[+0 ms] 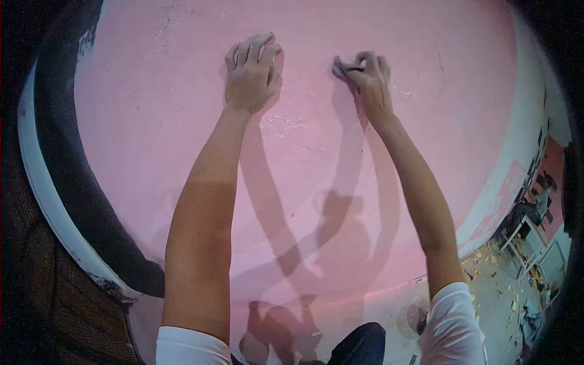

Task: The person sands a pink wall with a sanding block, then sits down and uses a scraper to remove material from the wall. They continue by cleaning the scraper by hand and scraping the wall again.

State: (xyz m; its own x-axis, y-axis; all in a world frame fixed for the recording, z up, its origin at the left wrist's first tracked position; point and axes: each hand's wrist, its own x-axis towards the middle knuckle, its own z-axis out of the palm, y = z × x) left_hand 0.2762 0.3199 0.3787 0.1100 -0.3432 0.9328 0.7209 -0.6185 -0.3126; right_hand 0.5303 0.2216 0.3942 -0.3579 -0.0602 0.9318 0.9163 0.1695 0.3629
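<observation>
A pink wall (292, 79) with rough, chipped paint patches fills most of the head view. My left hand (249, 79) rests against it at upper left, its fingers apart and slightly bent, with whitish dust on the fingertips. To the right, my right hand (374, 85) is closed with thumb and fingers pinched round a small grey folded piece (339, 68), which looks like sandpaper and touches the wall. Much of that piece is hidden by the fingers. Both arms reach up and forward, and their shadows fall across the wall.
A black band (61, 140) and a pale edge border the wall on the left, beside a dark woven surface (61, 292). At lower right, scraps litter the floor (496, 286) near a white frame (523, 246). A person (538, 204) is there too.
</observation>
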